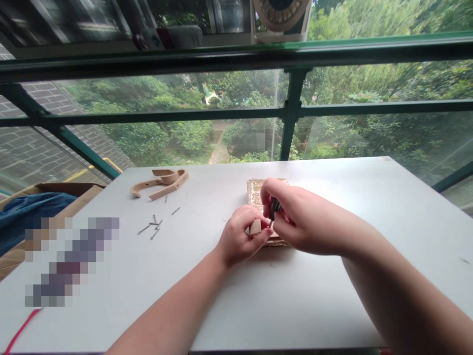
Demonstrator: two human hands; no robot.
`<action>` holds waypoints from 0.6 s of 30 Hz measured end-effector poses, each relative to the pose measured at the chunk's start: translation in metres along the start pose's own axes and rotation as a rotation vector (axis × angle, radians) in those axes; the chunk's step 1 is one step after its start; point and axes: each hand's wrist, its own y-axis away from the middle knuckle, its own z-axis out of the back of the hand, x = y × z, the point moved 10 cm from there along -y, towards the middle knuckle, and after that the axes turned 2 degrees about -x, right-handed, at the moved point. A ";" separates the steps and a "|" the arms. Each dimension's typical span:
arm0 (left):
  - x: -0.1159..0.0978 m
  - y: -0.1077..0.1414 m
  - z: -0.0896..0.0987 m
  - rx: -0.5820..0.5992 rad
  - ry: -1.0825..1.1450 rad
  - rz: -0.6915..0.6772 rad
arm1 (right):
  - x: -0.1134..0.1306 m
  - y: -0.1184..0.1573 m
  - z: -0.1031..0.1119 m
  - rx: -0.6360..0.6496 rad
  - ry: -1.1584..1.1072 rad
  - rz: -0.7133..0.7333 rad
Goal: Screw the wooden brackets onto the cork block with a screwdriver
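On the white table (177,301) lies a cardboard block wrapped in clear tape (254,193). My left hand (242,234) is closed around a small light-wood piece (254,228) on the block's near part. Held in my right hand (295,217) is a dark-handled screwdriver (274,208), its metal shaft tilted down beside my left fingertips. The tip and whatever it touches are hidden by the fingers. Several screws (155,224) lie loose to the left of my hands. Behind them rest curved wooden pieces with holes (162,187).
A pixelated item (74,266) lies at the table's left, with a red cord (22,330) beside it. A cardboard box (55,190) holding blue cloth (29,212) stands past the left edge. Green window bars (291,116) rise behind the table.
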 end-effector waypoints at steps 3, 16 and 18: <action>-0.003 0.000 0.002 -0.016 -0.005 -0.022 | -0.002 0.002 -0.001 0.013 0.031 -0.021; -0.002 0.001 0.001 -0.020 -0.015 -0.034 | 0.000 0.003 0.008 0.032 0.126 -0.005; -0.002 0.001 0.001 -0.027 -0.005 -0.045 | -0.001 0.004 0.009 0.025 0.135 -0.017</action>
